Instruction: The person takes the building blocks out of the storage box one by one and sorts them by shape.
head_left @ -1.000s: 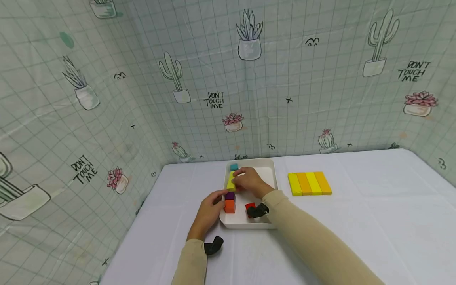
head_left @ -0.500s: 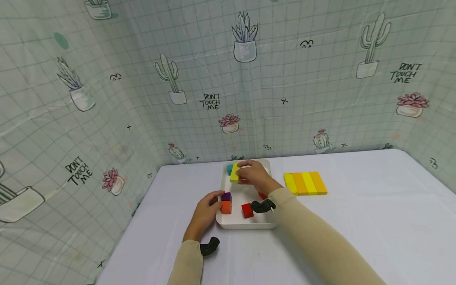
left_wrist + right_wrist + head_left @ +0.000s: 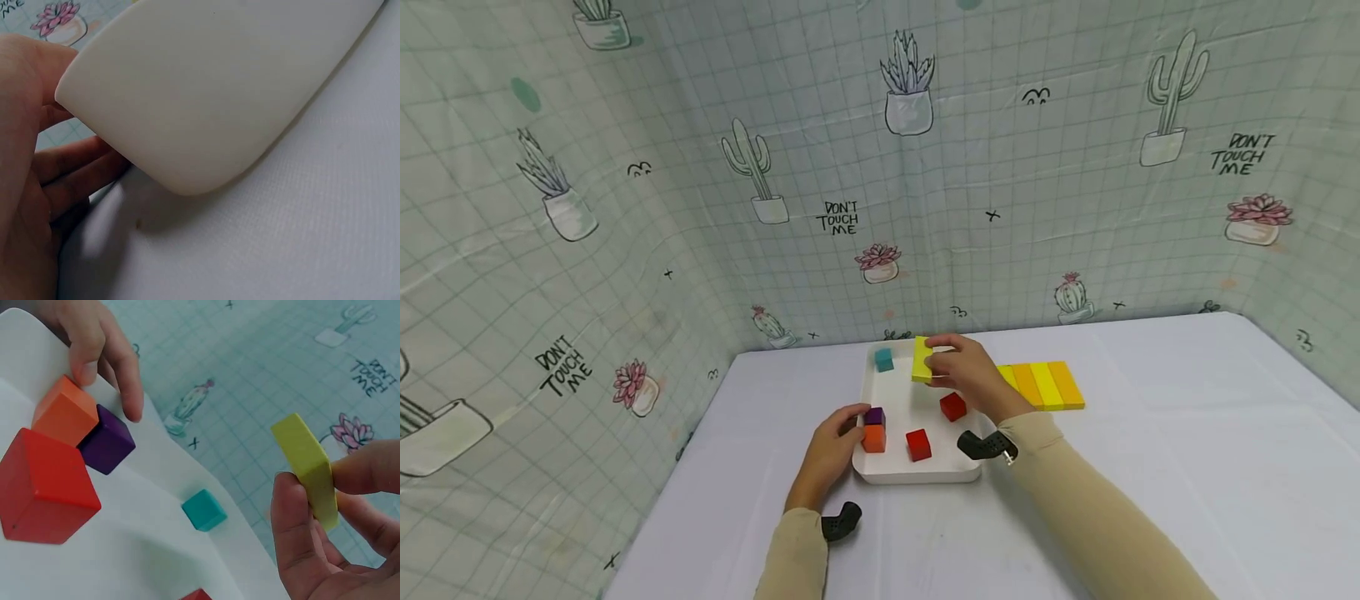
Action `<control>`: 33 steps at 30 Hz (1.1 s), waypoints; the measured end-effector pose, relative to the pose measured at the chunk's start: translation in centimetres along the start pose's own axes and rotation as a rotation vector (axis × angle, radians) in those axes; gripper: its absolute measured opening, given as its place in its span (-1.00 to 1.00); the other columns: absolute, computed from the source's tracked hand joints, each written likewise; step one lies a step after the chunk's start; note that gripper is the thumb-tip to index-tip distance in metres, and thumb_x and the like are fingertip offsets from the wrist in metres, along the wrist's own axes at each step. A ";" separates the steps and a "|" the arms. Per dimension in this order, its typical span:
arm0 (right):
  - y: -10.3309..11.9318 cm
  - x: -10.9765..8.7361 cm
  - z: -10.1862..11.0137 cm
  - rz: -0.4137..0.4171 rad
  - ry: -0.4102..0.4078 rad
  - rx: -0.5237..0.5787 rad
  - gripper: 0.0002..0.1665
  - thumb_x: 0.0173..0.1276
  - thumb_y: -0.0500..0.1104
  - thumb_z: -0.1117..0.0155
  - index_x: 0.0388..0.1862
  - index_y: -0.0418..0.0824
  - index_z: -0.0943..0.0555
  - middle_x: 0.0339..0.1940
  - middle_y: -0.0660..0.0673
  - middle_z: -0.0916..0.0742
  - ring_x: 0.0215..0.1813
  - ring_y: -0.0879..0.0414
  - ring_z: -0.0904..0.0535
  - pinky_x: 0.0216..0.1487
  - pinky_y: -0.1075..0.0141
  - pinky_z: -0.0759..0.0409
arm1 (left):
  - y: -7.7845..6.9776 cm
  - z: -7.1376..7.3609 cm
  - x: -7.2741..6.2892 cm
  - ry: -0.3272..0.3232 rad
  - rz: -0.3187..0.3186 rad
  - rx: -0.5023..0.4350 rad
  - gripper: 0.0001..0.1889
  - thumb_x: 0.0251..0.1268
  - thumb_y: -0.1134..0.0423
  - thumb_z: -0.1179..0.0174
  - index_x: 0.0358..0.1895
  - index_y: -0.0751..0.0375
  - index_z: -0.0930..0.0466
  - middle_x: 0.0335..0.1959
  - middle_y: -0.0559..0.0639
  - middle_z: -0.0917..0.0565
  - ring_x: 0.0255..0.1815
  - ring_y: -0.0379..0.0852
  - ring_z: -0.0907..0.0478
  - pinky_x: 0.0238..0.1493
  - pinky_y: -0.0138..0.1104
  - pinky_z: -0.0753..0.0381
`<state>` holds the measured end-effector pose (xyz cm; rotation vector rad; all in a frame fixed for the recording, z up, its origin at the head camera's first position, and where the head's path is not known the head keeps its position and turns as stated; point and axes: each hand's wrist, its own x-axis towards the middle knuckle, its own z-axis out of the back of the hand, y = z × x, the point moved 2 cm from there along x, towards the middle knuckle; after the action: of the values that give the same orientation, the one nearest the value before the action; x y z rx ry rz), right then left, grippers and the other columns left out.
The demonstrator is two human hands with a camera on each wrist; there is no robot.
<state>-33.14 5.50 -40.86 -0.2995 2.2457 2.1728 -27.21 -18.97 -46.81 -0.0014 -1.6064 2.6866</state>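
Note:
Between thumb and fingers of my right hand [image 3: 972, 373] is a yellow block [image 3: 921, 363], flat and oblong, raised over the far part of a white tray [image 3: 917, 477]. The right wrist view shows this pinch on the block's broad faces [image 3: 310, 462]. My left hand [image 3: 826, 450] grips the tray's left rim, some fingers outside the wall [image 3: 81, 169], others over the edge. Just inside, close to those fingertips, sit an orange cube [image 3: 874, 439] and a purple cube [image 3: 875, 416], side by side.
Also in the tray are a teal cube [image 3: 883, 360] in the far left corner and two red cubes, one near the front [image 3: 918, 445], one by the right side [image 3: 953, 407]. Right of the tray, flat yellow and orange blocks [image 3: 1048, 385] lie in a row. A patterned cloth [image 3: 970, 167] hangs behind.
My right hand has lifted the yellow block off the tray's left side and carried it rightward, uncovering the teal cube and the right red cube. The left hand stays at the rim.

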 end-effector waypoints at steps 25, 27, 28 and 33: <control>-0.2 -3.7 7.0 0.053 -0.010 -0.061 -0.44 0.45 -0.25 -0.14 0.40 -0.31 -0.38 0.35 -0.35 -0.45 0.17 -0.18 -0.54 0.08 0.21 -0.66 | 0.1 0.0 0.0 0.009 -0.016 0.002 -0.60 0.37 0.22 -0.09 0.25 -0.06 -0.61 0.35 0.04 -0.51 0.39 0.10 -0.40 0.41 0.09 -0.30; -0.2 -3.8 7.4 0.052 -0.015 -0.070 -0.44 0.45 -0.24 -0.14 0.40 -0.31 -0.38 0.36 -0.35 -0.44 0.16 -0.17 -0.54 0.07 0.22 -0.66 | 0.1 0.0 0.1 0.005 -0.021 0.002 -0.60 0.37 0.23 -0.10 0.24 -0.05 -0.62 0.35 0.05 -0.51 0.38 0.10 -0.41 0.40 0.09 -0.30; -0.2 -3.9 7.7 0.049 -0.017 -0.077 -0.44 0.46 -0.24 -0.14 0.41 -0.31 -0.38 0.37 -0.35 -0.43 0.15 -0.16 -0.53 0.07 0.23 -0.67 | 0.2 -0.1 0.1 0.005 -0.025 0.002 -0.60 0.37 0.24 -0.10 0.24 -0.04 -0.62 0.35 0.06 -0.51 0.38 0.11 -0.41 0.40 0.10 -0.30; -0.2 -4.2 8.6 0.033 -0.017 -0.092 -0.44 0.47 -0.23 -0.14 0.41 -0.33 -0.37 0.39 -0.35 -0.41 0.14 -0.15 -0.51 0.06 0.25 -0.66 | 0.4 0.1 0.1 0.003 -0.024 0.002 -0.61 0.37 0.23 -0.11 0.24 -0.03 -0.62 0.34 0.07 -0.52 0.37 0.12 -0.42 0.40 0.10 -0.30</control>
<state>-30.07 14.59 -40.89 -0.2453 2.1613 2.2911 -27.31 -19.28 -47.13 0.0137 -1.5925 2.6690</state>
